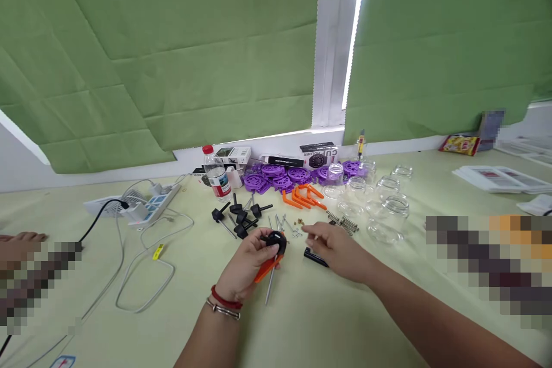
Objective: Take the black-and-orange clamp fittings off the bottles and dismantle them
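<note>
My left hand [248, 261] is closed around a part with a round black head [276, 241], an orange lever [268, 268] and a thin metal rod [270, 287] pointing down. My right hand [334, 247] hovers just over the table, fingers partly bent and apart, with nothing visible between them. Close to its fingertips lie small brass pieces [299, 222] and tiny silver screws [296, 233]. A black pen-like tool [316, 257] lies partly beneath this hand. Several metal springs [348, 225] are just behind it.
Black knobs with rods [241, 218], orange levers [304, 196] and purple discs [282, 177] lie further back. Clear glass jars [394, 207] stand right. A bottle [217, 175] is behind the knobs. A power strip [159, 204] with cables is left. Another person's hand [21, 241] shows far left.
</note>
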A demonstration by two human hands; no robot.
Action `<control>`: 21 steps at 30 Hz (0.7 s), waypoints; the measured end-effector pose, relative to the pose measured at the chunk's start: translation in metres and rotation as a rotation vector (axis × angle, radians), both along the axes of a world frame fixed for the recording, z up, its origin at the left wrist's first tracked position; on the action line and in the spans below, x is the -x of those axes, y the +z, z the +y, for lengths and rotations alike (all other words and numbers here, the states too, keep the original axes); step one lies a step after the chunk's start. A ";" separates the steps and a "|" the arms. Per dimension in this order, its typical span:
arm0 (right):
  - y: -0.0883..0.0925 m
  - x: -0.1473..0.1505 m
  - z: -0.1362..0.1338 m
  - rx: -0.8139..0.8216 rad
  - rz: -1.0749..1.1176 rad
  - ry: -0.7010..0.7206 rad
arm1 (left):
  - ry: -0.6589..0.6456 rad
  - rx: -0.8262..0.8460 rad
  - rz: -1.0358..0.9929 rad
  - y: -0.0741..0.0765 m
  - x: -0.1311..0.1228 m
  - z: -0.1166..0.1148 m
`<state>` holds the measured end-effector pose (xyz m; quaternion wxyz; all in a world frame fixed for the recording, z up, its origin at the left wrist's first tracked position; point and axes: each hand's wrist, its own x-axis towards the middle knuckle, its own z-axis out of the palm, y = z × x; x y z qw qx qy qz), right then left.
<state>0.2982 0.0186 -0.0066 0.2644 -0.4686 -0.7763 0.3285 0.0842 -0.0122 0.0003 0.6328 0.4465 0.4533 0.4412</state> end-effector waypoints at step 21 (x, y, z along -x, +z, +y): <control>-0.013 0.032 0.034 -0.045 -0.227 -0.112 | 0.413 0.178 -0.570 -0.007 0.025 0.013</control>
